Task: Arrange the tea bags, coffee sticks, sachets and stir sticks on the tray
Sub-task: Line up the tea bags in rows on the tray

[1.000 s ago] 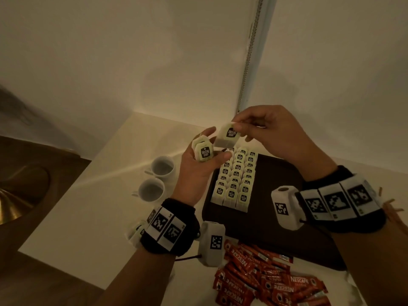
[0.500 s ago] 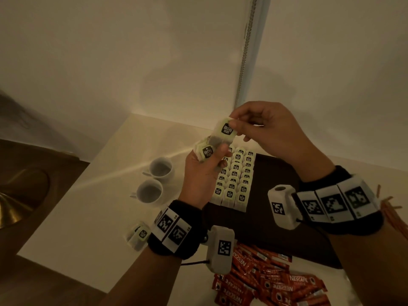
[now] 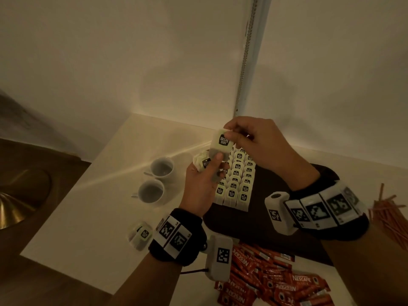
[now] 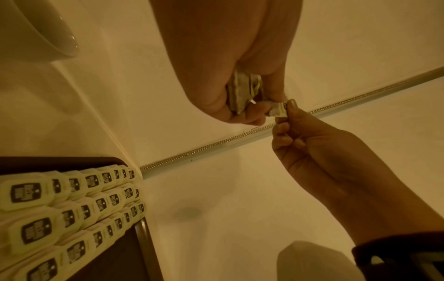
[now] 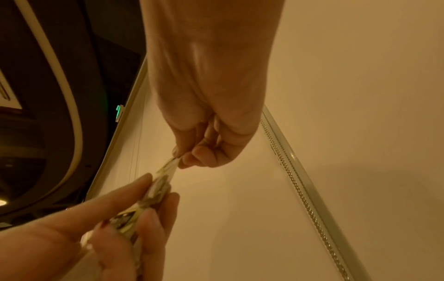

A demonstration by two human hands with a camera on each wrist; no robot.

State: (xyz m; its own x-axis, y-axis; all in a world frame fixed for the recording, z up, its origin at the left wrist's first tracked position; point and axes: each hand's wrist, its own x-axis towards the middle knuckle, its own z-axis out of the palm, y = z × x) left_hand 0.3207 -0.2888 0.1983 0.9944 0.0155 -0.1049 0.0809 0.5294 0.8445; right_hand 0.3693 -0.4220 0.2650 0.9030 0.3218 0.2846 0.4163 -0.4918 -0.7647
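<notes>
My left hand (image 3: 202, 182) grips a small stack of pale tea bags (image 3: 204, 163) above the left edge of the dark tray (image 3: 280, 239). My right hand (image 3: 247, 138) pinches the top corner of one tea bag (image 3: 221, 143) with a black logo, held just over the stack; my left thumb touches its lower edge. Three neat rows of tea bags (image 3: 237, 184) lie on the tray's left side. In the left wrist view the stack (image 4: 242, 93) sits between my fingers. In the right wrist view the pinched bag (image 5: 168, 167) is edge-on.
Two white cups (image 3: 154, 180) stand left of the tray. A loose tea bag (image 3: 143, 234) lies by my left wrist. Red coffee sticks (image 3: 271, 283) are piled at the near edge. Orange stir sticks (image 3: 388, 215) lie at the right. Walls meet in a corner behind the counter.
My right hand has lifted the single tea bag slightly up and turned its logo toward me. My left hand with the stack has risen a little toward it.
</notes>
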